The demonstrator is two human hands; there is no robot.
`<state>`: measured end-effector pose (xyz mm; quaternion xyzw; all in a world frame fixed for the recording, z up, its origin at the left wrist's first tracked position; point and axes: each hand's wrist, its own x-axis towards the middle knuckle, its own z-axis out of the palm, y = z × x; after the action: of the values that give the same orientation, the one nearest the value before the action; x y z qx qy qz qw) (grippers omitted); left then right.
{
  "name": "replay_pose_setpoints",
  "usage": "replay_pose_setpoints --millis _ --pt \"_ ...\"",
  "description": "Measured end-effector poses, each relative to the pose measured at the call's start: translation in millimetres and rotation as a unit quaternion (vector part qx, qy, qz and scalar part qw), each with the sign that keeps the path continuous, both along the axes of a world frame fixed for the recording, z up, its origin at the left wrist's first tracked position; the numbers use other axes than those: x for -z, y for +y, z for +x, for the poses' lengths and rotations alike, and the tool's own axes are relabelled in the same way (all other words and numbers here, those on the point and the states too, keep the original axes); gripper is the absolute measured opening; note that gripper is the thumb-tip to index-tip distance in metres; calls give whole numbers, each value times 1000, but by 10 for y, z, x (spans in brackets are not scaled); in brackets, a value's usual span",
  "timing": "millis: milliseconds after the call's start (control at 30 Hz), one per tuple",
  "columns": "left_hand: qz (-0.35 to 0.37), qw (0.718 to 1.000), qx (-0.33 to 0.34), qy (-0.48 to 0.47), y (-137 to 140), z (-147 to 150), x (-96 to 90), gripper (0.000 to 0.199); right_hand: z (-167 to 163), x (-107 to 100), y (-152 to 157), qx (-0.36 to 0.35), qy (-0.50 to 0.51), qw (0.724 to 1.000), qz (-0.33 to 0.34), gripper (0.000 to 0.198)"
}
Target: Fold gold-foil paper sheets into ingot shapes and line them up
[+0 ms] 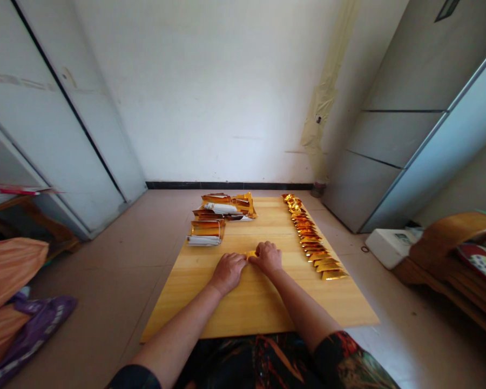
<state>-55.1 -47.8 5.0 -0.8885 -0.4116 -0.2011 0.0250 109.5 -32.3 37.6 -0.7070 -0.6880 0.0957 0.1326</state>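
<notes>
My left hand [229,272] and my right hand [268,257] meet above the middle of the wooden board [227,316]. Between their fingertips is a small gold foil piece [250,254], mostly covered by the fingers. Both hands are closed on it, one at each end. Stacks of flat gold foil sheets [207,229] with white edges lie beyond my left hand. Among them rests a white roll-like bundle [221,208]. To the right of my right hand runs a long row of folded gold foil pieces [311,240], overlapping along the board's edge.
Behind the board is a white wall [227,108] with a black skirting. A grey fridge [372,140] stands at the right, near a white box [389,246] and a wooden chair [449,265]. Orange and purple bags [16,302] lie at the left on the tiled floor [109,292].
</notes>
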Motion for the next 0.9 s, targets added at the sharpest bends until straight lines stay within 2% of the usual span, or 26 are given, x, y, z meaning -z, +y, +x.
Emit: replay_pose_setpoints --millis 267,600,767,900 --pt "-10 1000 -5 -1 -11 -9 -21 24 190 56 71 10 39 999 -11 15" --pt "-19 1000 -10 -9 -1 -8 -6 26 470 131 134 8 51 999 12 9" --pt "-5 1000 1 -24 16 -19 36 29 598 114 132 11 54 998 14 11" --pt "0 1000 -2 -14 15 -24 39 29 495 92 80 16 68 997 30 23"
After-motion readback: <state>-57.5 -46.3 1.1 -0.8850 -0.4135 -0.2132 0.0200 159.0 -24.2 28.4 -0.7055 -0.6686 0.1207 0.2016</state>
